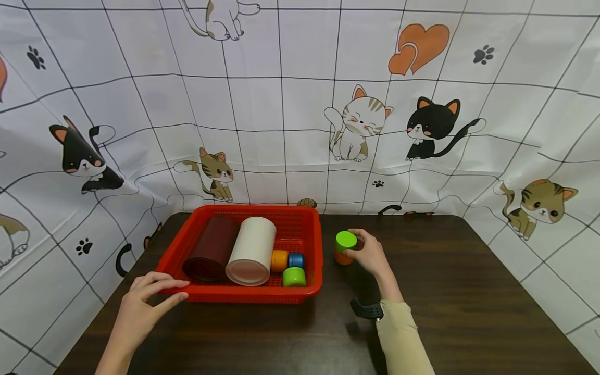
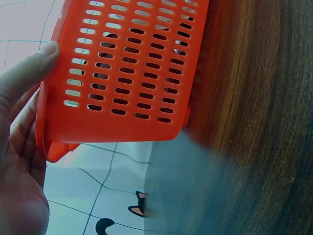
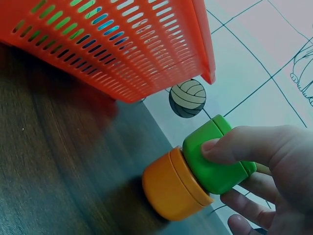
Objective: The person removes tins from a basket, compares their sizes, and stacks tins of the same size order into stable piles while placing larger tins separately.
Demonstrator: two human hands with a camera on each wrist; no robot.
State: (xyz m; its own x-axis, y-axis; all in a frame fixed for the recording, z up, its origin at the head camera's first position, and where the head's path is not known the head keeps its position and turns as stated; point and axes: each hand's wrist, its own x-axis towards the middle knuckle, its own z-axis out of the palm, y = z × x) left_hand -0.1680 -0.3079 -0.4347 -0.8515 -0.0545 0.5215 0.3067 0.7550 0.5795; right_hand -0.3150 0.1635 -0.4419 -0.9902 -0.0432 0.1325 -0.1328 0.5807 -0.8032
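Observation:
My right hand (image 1: 375, 255) pinches a small green rounded container (image 3: 208, 152) between thumb and fingers. Beneath it an orange container (image 3: 168, 188) stands on the table, and the green one sits against its top, slightly offset in the right wrist view. At the left, my left hand (image 1: 140, 310) grips the front left corner of a red plastic basket (image 1: 225, 297), thumb on the outer wall and fingers over the rim. Inside the basket lie a dark brown cylinder (image 1: 213, 247) and a white cylinder (image 1: 253, 245). Beside them are small orange (image 1: 279, 260), blue (image 1: 296, 260) and green (image 1: 294, 277) pieces.
The dark wooden table (image 1: 450, 302) extends right and in front of the basket. A white curtain (image 1: 304, 120) with grid lines and cartoon cats surrounds the back and sides. A dark band (image 1: 365, 309) is on the right wrist.

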